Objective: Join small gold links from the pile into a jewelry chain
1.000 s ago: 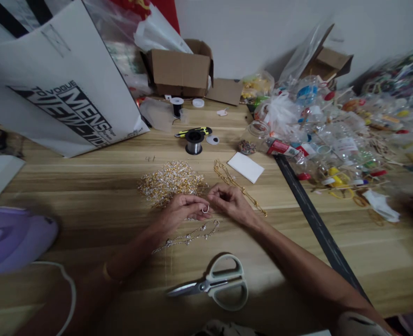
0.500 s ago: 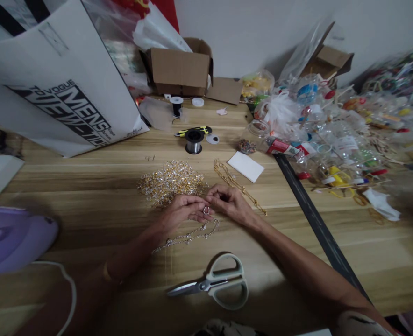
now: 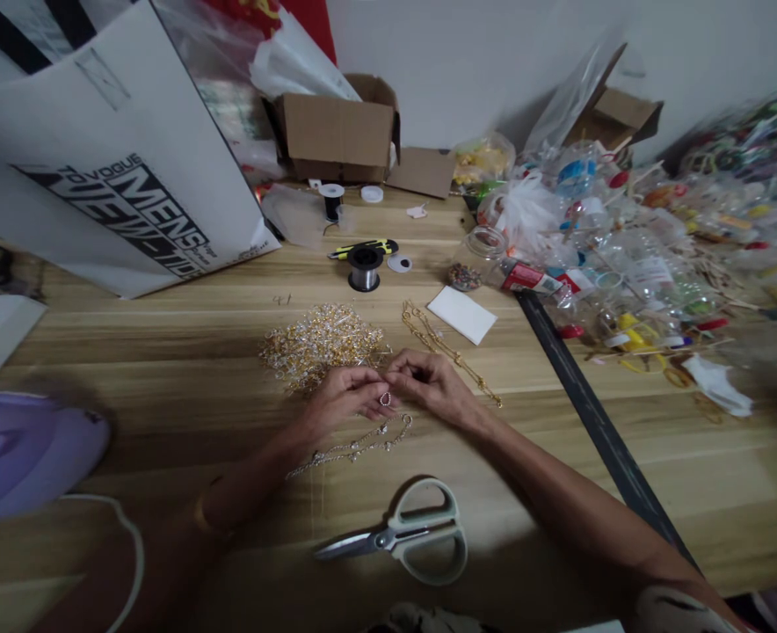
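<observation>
My left hand (image 3: pixel 349 393) and my right hand (image 3: pixel 424 380) meet fingertip to fingertip over the table. A small beaded loop (image 3: pixel 385 399) shows at the fingers of my left hand, which are closed about it. My right hand pinches at the same spot, but what lies between its fingertips is too small to make out. Just beyond my left hand is a pile of small gold and silver jewellery pieces (image 3: pixel 323 341). A silver chain with small charms (image 3: pixel 355 448) lies below my hands. To the right of my right hand rests a gold chain (image 3: pixel 451 352).
Scissors (image 3: pixel 421 532) lie near the front. Behind the pile stand a wire spool (image 3: pixel 365 267), a yellow-black cutter knife (image 3: pixel 381 247) and a bead jar (image 3: pixel 477 257). A white bag (image 3: pixel 118 167) stands left; plastic bottles (image 3: pixel 645 272) crowd the right. A white card (image 3: pixel 462 314) lies between.
The beaded loop has shifted slightly left and down with the fingers of my left hand. My right hand has barely moved; everything on the table stays in place.
</observation>
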`<state>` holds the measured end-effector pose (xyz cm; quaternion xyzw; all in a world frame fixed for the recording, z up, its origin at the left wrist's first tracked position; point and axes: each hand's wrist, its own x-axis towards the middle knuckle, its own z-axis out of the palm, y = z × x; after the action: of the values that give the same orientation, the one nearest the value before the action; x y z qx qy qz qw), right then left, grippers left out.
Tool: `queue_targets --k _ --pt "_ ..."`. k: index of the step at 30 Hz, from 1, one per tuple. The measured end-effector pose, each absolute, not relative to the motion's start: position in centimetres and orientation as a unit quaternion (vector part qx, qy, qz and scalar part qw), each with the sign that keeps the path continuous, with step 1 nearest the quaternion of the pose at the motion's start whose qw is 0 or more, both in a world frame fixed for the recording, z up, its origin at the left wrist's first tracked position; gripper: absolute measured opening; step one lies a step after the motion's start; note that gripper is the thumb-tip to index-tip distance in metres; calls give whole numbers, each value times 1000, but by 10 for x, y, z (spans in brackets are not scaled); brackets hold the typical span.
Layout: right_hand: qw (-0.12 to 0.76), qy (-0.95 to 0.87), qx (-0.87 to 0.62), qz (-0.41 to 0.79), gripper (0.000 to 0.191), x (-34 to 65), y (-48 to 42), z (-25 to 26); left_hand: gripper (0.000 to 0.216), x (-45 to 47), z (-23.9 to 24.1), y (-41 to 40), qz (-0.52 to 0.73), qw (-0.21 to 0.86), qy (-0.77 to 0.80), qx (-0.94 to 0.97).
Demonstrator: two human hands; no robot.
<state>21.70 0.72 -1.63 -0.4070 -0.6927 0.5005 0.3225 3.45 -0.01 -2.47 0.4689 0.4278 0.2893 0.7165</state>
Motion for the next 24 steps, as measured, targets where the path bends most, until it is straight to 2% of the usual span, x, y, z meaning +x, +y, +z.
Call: queue_targets --k 10,16,24 --pt "316 -700 -405 496 24 215 1 -9 18 37 -22 -4 326 621 435 565" --pt "324 -693 -410 497 24 217 2 -5 8 38 -15 -3 424 462 450 637" --pt "316 -685 -420 504 22 221 9 -3 13 35 -11 1 393 522 520 550"
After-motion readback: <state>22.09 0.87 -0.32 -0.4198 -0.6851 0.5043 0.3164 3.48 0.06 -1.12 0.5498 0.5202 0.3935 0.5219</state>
